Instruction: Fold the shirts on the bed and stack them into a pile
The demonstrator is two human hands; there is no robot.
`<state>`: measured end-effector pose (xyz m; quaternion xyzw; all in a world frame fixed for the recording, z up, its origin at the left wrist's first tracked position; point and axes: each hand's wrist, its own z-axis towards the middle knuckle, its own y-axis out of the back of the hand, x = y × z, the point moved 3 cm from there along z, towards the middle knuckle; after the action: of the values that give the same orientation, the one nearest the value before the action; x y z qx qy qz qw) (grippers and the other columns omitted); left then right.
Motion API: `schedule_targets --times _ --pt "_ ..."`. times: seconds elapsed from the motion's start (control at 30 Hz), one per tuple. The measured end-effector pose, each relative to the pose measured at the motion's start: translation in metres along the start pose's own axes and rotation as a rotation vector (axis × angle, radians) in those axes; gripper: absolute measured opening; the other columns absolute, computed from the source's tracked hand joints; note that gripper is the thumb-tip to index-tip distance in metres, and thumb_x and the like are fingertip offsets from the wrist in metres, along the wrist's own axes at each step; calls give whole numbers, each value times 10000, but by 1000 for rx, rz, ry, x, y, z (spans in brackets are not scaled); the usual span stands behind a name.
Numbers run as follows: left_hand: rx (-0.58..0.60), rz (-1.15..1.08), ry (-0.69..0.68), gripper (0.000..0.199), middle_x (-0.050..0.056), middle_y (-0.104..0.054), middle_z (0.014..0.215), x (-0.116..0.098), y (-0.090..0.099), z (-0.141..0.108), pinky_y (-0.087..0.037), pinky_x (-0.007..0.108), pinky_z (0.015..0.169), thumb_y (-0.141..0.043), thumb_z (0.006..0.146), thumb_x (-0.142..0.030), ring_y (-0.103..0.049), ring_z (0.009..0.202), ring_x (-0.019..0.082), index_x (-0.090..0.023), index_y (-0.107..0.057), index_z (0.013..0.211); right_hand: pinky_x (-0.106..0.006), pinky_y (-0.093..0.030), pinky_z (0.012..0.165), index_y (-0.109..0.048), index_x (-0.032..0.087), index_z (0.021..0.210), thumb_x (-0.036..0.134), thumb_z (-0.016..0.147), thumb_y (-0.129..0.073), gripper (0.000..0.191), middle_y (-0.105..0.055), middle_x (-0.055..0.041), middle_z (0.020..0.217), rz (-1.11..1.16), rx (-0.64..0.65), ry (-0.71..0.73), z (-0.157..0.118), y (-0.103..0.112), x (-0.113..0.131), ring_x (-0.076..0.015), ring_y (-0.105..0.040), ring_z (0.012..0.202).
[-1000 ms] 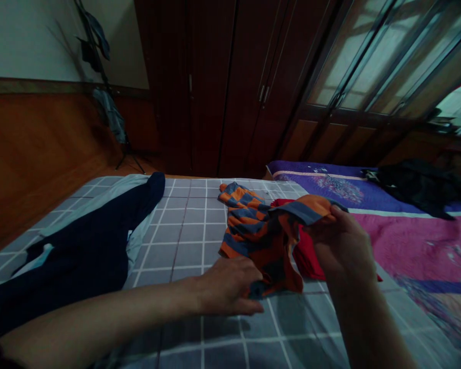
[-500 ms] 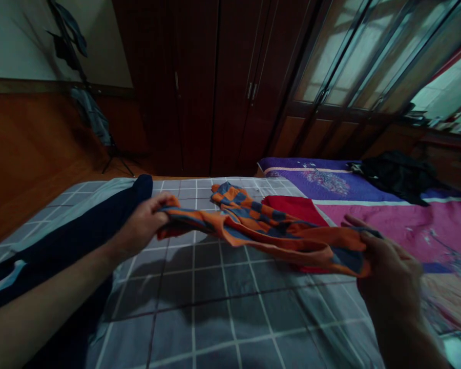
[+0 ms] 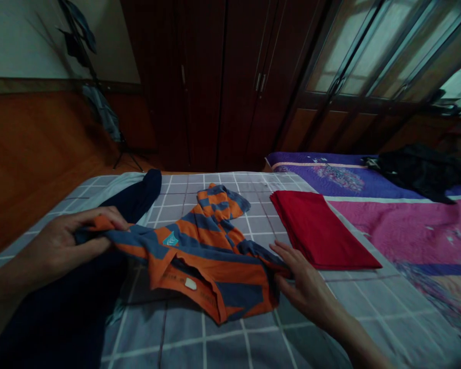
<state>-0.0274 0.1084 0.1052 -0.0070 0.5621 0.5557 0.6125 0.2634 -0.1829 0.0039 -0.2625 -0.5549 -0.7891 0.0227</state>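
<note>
Hands, two, bare. Left hand [image 3: 61, 241]: closed in a pinch, one shoulder end of the shirt [image 3: 203, 230] being gripped between thumb and fingers. Right hand [image 3: 307, 287]: partly open, fingers extended, the opposite shoulder edge being held between thumb and fingertips. Shirt: orange and blue-grey, striped and checked; spread between both hands over the near half of the bed, collar turned toward the wearer of the camera. A pale label [image 3: 191, 284] is seen inside the collar, a teal badge [image 3: 171, 239] on the cloth beside it.

Bed [image 3: 184, 343]: covered in a grey sheet, ruled with white lines. Navy garment [image 3: 72, 307]: laid along the left side, partly hidden by the left hand and arm; a pale garment [image 3: 100, 192] is partly covered by it. Red cloth [image 3: 322, 233]: folded flat, placed right of the shirt, apart from it.

Quilt [image 3: 388, 225], purple and pink: spread at right. Black item [image 3: 418, 171]: heaped upon it. Stand [image 3: 86, 56]: hung with clothing, far left. Wardrobe [image 3: 218, 102]: dark, doors closed.
</note>
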Motion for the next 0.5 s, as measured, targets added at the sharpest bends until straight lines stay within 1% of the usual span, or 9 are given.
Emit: schedule_targets --times 0.07,0.1,0.2,0.27,0.33,0.37,0.4,0.43,0.5 --pt "11 -98 0 166 -105 -665 771 -3 2 1 -446 360 772 -513 754 -223 -605 780 171 -302 -657 728 -454 -410 1004 -433 237 1358 98 731 -453 642 -430 -107 1394 -19 109 81 6 -1 14 -260 -437 1254" --pt "-1 -107 1 171 -108 -668 777 -3 4 2 -446 365 770 -524 749 -221 -604 788 180 -314 -666 724 -450 -424 990 -427 252 1363 81 720 -450 666 -420 -106 1399 -27 168 107 8 -1 18 -262 -454 1240" --pt "-47 -46 41 155 -116 -677 813 5 15 4 -446 383 789 -560 738 -236 -600 832 203 -337 -678 740 -425 -440 977 -382 289 1394 49 704 -446 733 -380 -98 1423 -37 304 160 6 4 20 -257 -470 1223" --pt "-27 28 106 138 -124 -678 843 14 19 5 -446 386 814 -573 746 -251 -602 857 205 -338 -678 762 -419 -416 1003 -319 306 1427 18 657 -442 831 -337 -85 1450 -52 344 178 1 7 14 -260 -418 1266" --pt "-14 75 170 112 -122 -676 861 22 20 5 -455 376 824 -572 754 -270 -609 856 198 -319 -670 777 -418 -416 1001 -307 295 1435 8 622 -444 873 -376 -89 1417 -76 346 174 -2 8 7 -267 -418 1258" --pt "-27 85 198 100 -116 -674 857 24 21 6 -462 369 820 -570 751 -278 -612 843 194 -304 -662 778 -409 -439 974 -342 283 1420 13 630 -448 842 -438 -96 1357 -90 341 162 -2 7 3 -263 -465 1209" --pt "-49 88 224 92 -108 -671 846 26 21 6 -470 364 812 -568 744 -285 -613 823 190 -290 -654 778 -391 -473 924 -406 269 1385 25 659 -450 767 -512 -102 1257 -107 330 143 -1 6 0 -252 -526 1122" --pt "-75 87 246 92 -100 -668 835 28 22 5 -477 360 800 -565 736 -290 -612 800 188 -280 -646 778 -367 -504 856 -497 254 1314 46 706 -446 644 -571 -100 1128 -122 317 122 1 5 -3 -233 -577 1006" --pt "-112 70 288 99 -92 -659 817 30 23 5 -491 350 764 -565 727 -291 -608 763 181 -273 -635 795 -329 -525 725 -653 234 1078 117 813 -422 370 -603 -86 908 -145 268 86 7 5 -8 -205 -599 810"
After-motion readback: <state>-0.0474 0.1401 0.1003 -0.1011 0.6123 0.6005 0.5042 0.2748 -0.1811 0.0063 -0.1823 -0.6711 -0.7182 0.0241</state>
